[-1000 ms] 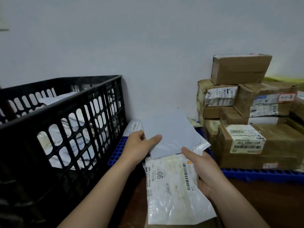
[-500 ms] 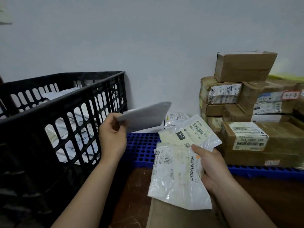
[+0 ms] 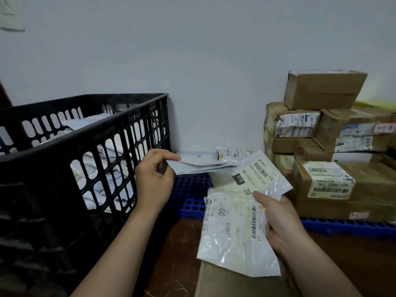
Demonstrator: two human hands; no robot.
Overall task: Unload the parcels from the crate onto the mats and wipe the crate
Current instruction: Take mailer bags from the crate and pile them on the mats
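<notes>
At centre left of the frame the left hand (image 3: 154,179) pinches the near corner of a flat grey mailer (image 3: 199,167) between thumb and curled fingers. It holds the mailer low over the blue mat (image 3: 190,186), close to the wall; whether the mailer's far end touches the mat cannot be told. In the lower centre the right hand (image 3: 276,219) grips two plastic pouches fanned together, with the thumb on top. The 900 pouch (image 3: 231,239) is in front and hangs toward the bottom edge, and the 010 pouch (image 3: 260,176) is behind it, tilted up to the right. The hands are apart, each with its own load. The black crate (image 3: 85,138) fills the left side, just beside the left hand, and pale parcels (image 3: 90,122) lie inside it, also showing through its slotted wall. A small labelled packet (image 3: 233,154) lies at the back of the mat against the wall. At the right, taped cardboard boxes (image 3: 372,183) stand stacked on the mat, rising toward the upper right.
</notes>
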